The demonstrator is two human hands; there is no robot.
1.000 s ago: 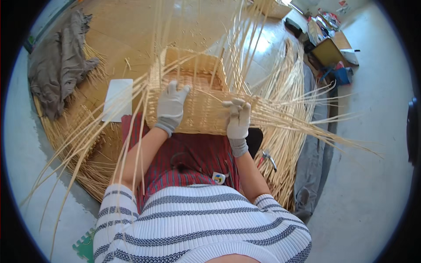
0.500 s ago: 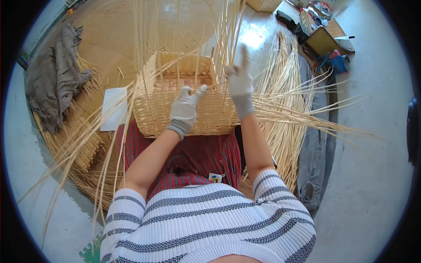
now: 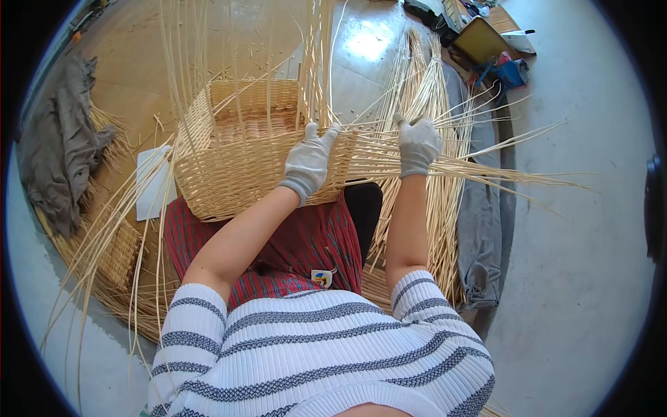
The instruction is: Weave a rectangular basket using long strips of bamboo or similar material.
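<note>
Rightward swings the right hand [image 3: 420, 144], clenched on a strand [image 3: 379, 126], away from the basket [image 3: 233, 177] on the lap [image 3: 194, 240].
Left hand [image 3: 309, 161] braces the rim [image 3: 267, 141], grip unclear; an even pull should seat everything snugly.

The view comes from your own head, the left of two fisheye cameras worn side by side, upright and unmirrored, looking steeply down past your chest and forward over your lap. It is a wide, round view with black corners, and straight edges bend toward its rim. Nearest the lens, your striped sweater [image 3: 319, 361] fills six o'clock, and your forearms [image 3: 241, 240] reach up and away from you. Around the middle distance, your left hand [image 3: 306, 165] sits just above centre, your right hand [image 3: 419, 144] toward two o'clock, and the woven basket [image 3: 243, 174] between ten and eleven. Farthest and smallest, a cluttered table [image 3: 501, 19] appears near one o'clock; pale floor [image 3: 577, 229] spreads at three.
</note>
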